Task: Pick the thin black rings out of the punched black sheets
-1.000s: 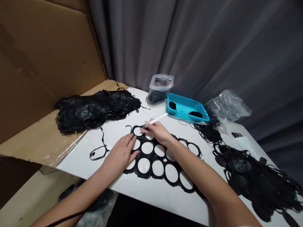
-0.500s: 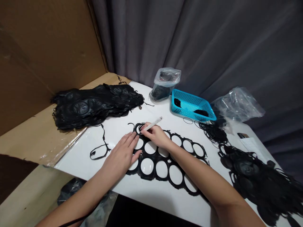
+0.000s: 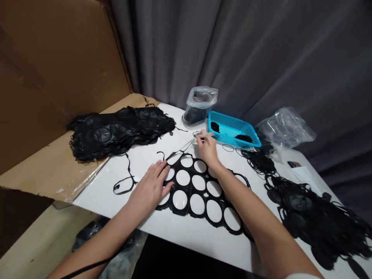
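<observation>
Flatly, the left hand (image 3: 150, 183) spreads on black, round-holed, rubbery sheeting (image 3: 190, 189); the right hand (image 3: 207, 150) pinches a white stick (image 3: 208, 135), perhaps plastic.

One camera, worn on the person's head, gives the view. It looks forward and steeply down over the table (image 3: 99, 195), close enough that both forearms (image 3: 104, 234) rise large from the bottom edge. The left hand (image 3: 152, 180) and right hand (image 3: 208, 150) fall near mid-frame, with the sheet (image 3: 190, 183) just below the centre. The field is wide: cardboard (image 3: 58, 58) fills the upper left, while the curtain (image 3: 247, 58) closes off the back and right. The table's front edge runs aslant, lower toward the right, and the basket (image 3: 226, 138) sits farther off, beyond the hands.
</observation>
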The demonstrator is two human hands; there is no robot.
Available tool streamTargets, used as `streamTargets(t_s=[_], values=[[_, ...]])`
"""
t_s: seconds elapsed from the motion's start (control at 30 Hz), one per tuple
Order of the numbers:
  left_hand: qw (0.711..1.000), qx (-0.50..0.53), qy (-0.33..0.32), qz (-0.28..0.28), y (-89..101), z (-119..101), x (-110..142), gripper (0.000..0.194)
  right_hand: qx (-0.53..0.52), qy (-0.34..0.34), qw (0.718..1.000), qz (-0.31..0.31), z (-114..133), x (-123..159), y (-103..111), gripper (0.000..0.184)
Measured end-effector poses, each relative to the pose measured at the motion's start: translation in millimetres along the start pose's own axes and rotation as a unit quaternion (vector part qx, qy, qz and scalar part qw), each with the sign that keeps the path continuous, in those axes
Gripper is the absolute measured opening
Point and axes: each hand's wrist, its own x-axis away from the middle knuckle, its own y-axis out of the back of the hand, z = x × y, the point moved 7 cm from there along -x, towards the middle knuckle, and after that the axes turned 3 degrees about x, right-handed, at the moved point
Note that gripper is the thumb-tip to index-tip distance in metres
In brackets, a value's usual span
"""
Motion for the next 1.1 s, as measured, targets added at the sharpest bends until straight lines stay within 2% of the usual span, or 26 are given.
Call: streamTargets(t_s=[0.07, 0.13, 0.27, 0.33, 0.43, 0.5, 0.57, 0.63, 0.73, 0.8, 0.9, 1.1], values=[[1.000, -0.003, 0.002, 0.000, -0.2, 1, 0, 0.046, -0.012, -0.043, 0.998, -0.038, -16, -12, 18, 0.023], [1.000, -0.004, 0.007, -0.004, -1.3, 2, 1, 0.046, -0.028, -0.069, 0.996, -0.050, -26, -18, 29, 0.022], [1.000, -0.003, 0.009, -0.014, -2.1, 5, 0, 0.045, -0.139, -0.160, 0.975, -0.065, -44, -18, 29, 0.020], [1.000, -0.005, 0.011, -0.026, 3.5, 5, 1, 0.046, -0.249, -0.211, 0.944, -0.040, -45, -14, 15, 0.022], [0.999, -0.009, 0.018, -0.049, 18.4, 2, 9, 0.045, -0.404, -0.266, 0.874, 0.045, -30, 3, -18, 0.027], [0.999, -0.012, 0.013, -0.047, 24.8, -5, 20, 0.041, -0.462, -0.277, 0.834, 0.118, -11, 23, -39, 0.030], [0.999, -0.016, 0.000, -0.036, 26.0, -13, 31, 0.040, -0.481, -0.260, 0.817, 0.185, 10, 46, -53, 0.030], [0.999, -0.021, -0.005, -0.031, 23.9, -19, 40, 0.041, -0.452, -0.211, 0.834, 0.235, 28, 67, -58, 0.028], [0.999, -0.021, 0.004, -0.032, 18.8, -22, 48, 0.042, -0.334, -0.089, 0.894, 0.285, 50, 89, -55, 0.023], [0.999, -0.016, 0.008, -0.034, 16.5, -21, 50, 0.043, -0.263, -0.022, 0.919, 0.294, 59, 97, -51, 0.021], [0.999, -0.012, 0.007, -0.036, 15.2, -21, 50, 0.043, -0.220, 0.011, 0.932, 0.287, 64, 100, -48, 0.021], [0.999, -0.033, 0.000, -0.039, 15.5, -22, 51, 0.042, -0.194, 0.025, 0.938, 0.285, 63, 98, -51, 0.021]])
